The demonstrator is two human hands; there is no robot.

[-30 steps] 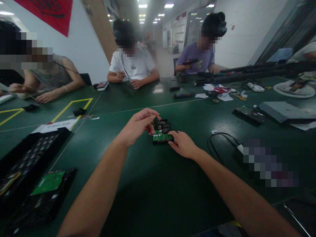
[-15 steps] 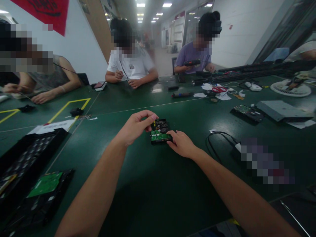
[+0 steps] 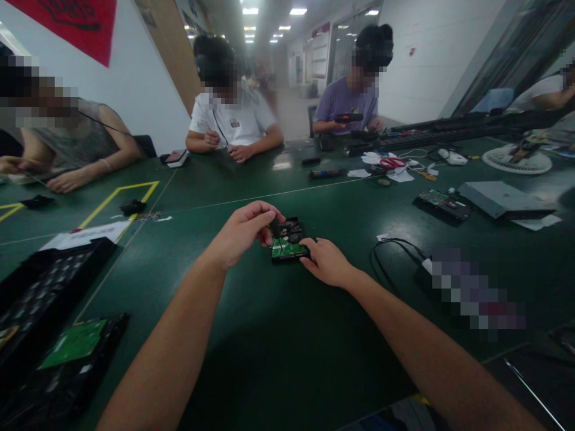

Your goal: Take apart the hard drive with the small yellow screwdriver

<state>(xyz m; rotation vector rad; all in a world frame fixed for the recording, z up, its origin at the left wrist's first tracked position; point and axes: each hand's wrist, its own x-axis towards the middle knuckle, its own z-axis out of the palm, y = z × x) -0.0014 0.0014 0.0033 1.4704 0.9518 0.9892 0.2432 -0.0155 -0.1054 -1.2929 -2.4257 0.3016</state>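
A hard drive (image 3: 287, 248) with a green circuit board and black casing lies on the green table in front of me, board side up. Above its left side, my left hand (image 3: 252, 230) is closed in a pinch around a small screwdriver (image 3: 275, 227). Its thin dark shaft points down at the board; whether the tip touches a screw is too small to tell. My right hand (image 3: 327, 260) grips the drive's right edge between thumb and fingers.
At left lie a black tray (image 3: 67, 281) of small parts and a larger black unit with a green board (image 3: 74, 344). To the right are another drive (image 3: 442, 205), a grey metal box (image 3: 505, 199) and a black cable (image 3: 381, 266). Several people sit across the table (image 3: 224, 197).
The view has shifted slightly. My left hand has turned the screwdriver a little, and its yellow part no longer shows. My right hand stays on the drive.
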